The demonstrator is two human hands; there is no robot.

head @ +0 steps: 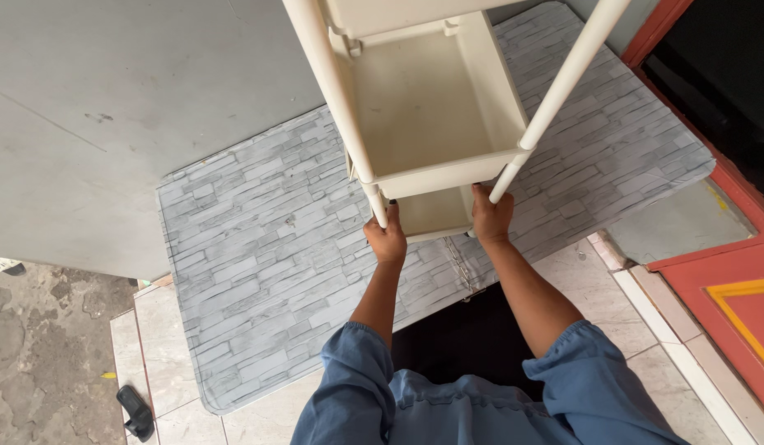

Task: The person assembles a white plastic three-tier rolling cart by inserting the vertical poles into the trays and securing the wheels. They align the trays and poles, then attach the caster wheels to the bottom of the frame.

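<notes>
**Both hands at the lowest tier of a plastic shelf rack**

Above the stone-patterned mat, we see both hands raised to the underside of a cream plastic shelf rack, which hangs in the air well clear of the ground. The fingers of the left hand are curled tight around the lower end of the near-left post; the fingers of the right hand are closed over the edge of the bottom tray, just beside the foot of the near-right post. Neither hand is open. From the hands, bare forearms run back to gathered blue sleeves.

We judge the rack light for its bulk: the walls look thin and the trays are empty, so two hands at one end carry it. It is stiff in each tray yet probably loose at the push-fit joints, so a pull on a post alone could draw it out of its socket. The smooth surface may slip in a loose grip. The surest hold, in our view, is under a tray rim close to a post, as the right hand has it.

Beyond the mat lie pale floor tiles, a dark sandal at lower left, and a red door frame at right.
</notes>
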